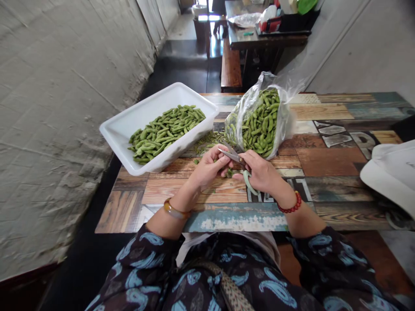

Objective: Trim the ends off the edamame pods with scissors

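From over here I can't make out what the left grip [210, 167] has behind its fingers [221, 163]; the right grip [260, 172] hides part of the scissors [234, 156], the right edge cuts off the white cap [392, 167], and the green scraps [209, 142] beside the plastic bag [239, 121] are too small to identify

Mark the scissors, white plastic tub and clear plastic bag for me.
Scissors [235, 157], head view: blade near the pivot.
White plastic tub [152, 111], head view: inner far wall.
Clear plastic bag [240, 119], head view: film beside its opening.
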Action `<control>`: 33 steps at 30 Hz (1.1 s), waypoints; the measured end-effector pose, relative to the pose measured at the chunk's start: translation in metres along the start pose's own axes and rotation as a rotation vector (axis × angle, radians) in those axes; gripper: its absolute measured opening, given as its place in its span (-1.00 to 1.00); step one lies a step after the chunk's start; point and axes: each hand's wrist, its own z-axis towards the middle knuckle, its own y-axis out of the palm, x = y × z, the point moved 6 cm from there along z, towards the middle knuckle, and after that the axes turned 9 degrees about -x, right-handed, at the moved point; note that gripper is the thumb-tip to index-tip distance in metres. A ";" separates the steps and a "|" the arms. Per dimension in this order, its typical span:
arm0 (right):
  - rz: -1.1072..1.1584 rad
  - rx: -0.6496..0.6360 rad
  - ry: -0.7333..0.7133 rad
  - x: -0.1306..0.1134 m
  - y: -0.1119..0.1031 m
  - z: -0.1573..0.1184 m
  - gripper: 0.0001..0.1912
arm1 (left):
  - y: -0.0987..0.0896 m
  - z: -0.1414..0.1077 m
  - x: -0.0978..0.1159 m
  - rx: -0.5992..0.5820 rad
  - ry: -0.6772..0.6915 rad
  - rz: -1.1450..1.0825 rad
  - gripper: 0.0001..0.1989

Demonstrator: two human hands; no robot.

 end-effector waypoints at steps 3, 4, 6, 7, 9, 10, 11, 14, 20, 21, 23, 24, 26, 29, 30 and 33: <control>-0.008 -0.009 -0.021 0.000 0.000 0.000 -0.67 | 0.002 0.000 -0.003 -0.017 -0.011 -0.002 -0.62; -0.013 -0.013 -0.026 0.001 0.000 0.000 -0.68 | 0.002 0.000 -0.004 -0.019 -0.008 0.003 -0.62; -0.019 -0.021 -0.039 0.001 0.002 0.000 -0.72 | 0.003 0.000 -0.003 -0.025 -0.003 0.021 -0.64; -0.019 -0.026 -0.046 0.001 0.003 0.000 -0.74 | 0.003 0.000 -0.002 -0.030 -0.002 0.033 -0.65; 0.003 -0.021 -0.057 0.003 0.004 0.001 -0.75 | 0.003 0.000 0.001 -0.034 -0.004 0.047 -0.67; 0.028 -0.003 -0.055 0.004 0.004 0.001 -0.75 | 0.002 0.000 0.004 -0.025 -0.004 0.045 -0.68; 0.059 0.025 -0.046 0.006 0.002 0.001 -0.75 | -0.001 -0.001 0.007 -0.005 -0.004 0.040 -0.70; 0.133 0.156 0.022 0.016 -0.006 0.001 -0.74 | -0.013 -0.001 0.014 0.106 -0.006 0.055 -0.78; 0.139 0.227 0.065 0.020 -0.013 0.001 -0.75 | -0.024 0.004 0.013 0.158 0.051 0.802 -0.94; 0.141 0.222 0.058 0.019 -0.012 0.001 -0.75 | -0.020 0.005 0.010 0.120 0.057 0.971 -0.90; 0.149 0.218 0.055 0.018 -0.011 0.002 -0.75 | -0.013 0.005 0.003 0.037 0.038 1.216 -0.82; 0.155 0.218 0.058 0.018 -0.010 0.002 -0.75 | -0.011 0.004 0.000 0.000 0.017 1.290 -0.78; 0.165 0.218 0.066 0.019 -0.009 0.003 -0.75 | -0.007 0.003 -0.003 -0.056 -0.014 1.368 -0.74; 0.170 0.213 0.066 0.019 -0.008 0.003 -0.75 | -0.006 0.002 -0.003 -0.084 -0.023 1.396 -0.73; 0.168 0.214 0.064 0.019 -0.008 0.003 -0.75 | -0.006 0.003 -0.002 -0.077 -0.013 1.377 -0.76; 0.157 0.220 0.053 0.018 -0.010 0.002 -0.76 | -0.009 0.005 0.007 -0.001 0.059 1.194 -0.86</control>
